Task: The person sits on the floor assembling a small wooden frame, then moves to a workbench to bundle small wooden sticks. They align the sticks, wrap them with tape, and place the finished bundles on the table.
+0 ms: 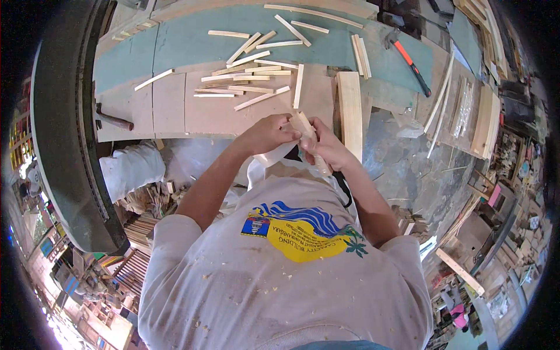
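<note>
A pale wooden piece (303,123), perhaps several thin sticks held together, is tilted in front of my body at the near edge of the workbench. My right hand (331,147) is wrapped round its middle, and its lower end shows below my fingers. My left hand (269,135) is closed, with thumb and fingertips pinching the piece from the left side. My palms hide part of it. Just beyond my hands, several short wooden sticks (256,88) lie scattered on the bench, and one upright stick (298,86) points toward the held piece.
A thick wooden board (349,114) lies right of my hands. Farther right are a hammer (412,67) with a red and black handle and long thin strips (441,102). A dark-handled tool (115,119) rests at the bench's left, beside a large dark machine beam (70,134).
</note>
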Motion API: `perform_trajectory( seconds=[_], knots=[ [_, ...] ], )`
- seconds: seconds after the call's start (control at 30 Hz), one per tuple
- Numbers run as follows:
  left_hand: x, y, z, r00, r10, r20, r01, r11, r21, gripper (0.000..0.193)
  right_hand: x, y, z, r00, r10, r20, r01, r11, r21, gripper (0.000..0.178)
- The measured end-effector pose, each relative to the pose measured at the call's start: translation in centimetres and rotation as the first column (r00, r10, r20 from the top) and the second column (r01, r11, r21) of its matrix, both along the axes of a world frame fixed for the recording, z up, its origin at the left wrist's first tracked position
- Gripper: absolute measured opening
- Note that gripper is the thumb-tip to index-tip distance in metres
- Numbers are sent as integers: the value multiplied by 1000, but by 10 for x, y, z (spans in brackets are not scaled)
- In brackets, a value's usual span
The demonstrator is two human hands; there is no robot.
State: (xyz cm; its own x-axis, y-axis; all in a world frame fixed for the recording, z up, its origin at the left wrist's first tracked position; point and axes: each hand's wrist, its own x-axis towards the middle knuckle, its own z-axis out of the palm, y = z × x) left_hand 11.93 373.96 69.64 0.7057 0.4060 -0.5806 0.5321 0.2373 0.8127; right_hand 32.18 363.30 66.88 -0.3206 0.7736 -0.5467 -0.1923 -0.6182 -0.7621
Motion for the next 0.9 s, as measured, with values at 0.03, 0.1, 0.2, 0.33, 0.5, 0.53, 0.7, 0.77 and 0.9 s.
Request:
perform_trajectory(
  seconds=[0.03,0.1,0.2,0.33,0.5,0.53,0.7,0.77,0.9],
  knots=[
    [-1,1,0,999,-29,-42,32,998,60,60,-2,1,-1,999,-6,34,6,1000,-17,43],
    [-6,3,-6,997,-45,-69,53,990,128,61,-7,4,-4,995,-16,102,22,998,-51,42],
    [-9,0,-17,1000,-13,-2,13,996,91,60,2,0,-39,966,-64,250,-5,964,267,46],
    [-8,1,-11,999,20,44,-19,1000,-23,52,1,-3,-20,988,-130,-86,127,991,-36,38],
    [-11,-5,-17,1000,0,8,0,1000,2,42,2,-4,-28,982,-133,-133,119,987,-109,42],
    [-13,-5,-18,1000,-2,-6,2,1000,14,41,1,-5,-30,981,-144,-128,131,986,-99,43],
    [-17,-4,-16,989,-40,-142,41,999,-2,41,-1,3,-40,982,-136,-128,138,990,2,37],
    [-21,-12,-34,986,-19,-168,29,998,57,40,-3,2,-52,995,-90,-33,91,995,34,36],
    [-28,-24,-65,990,89,-108,-98,991,-85,40,1,11,-95,902,29,432,-157,951,266,47]
  ],
)
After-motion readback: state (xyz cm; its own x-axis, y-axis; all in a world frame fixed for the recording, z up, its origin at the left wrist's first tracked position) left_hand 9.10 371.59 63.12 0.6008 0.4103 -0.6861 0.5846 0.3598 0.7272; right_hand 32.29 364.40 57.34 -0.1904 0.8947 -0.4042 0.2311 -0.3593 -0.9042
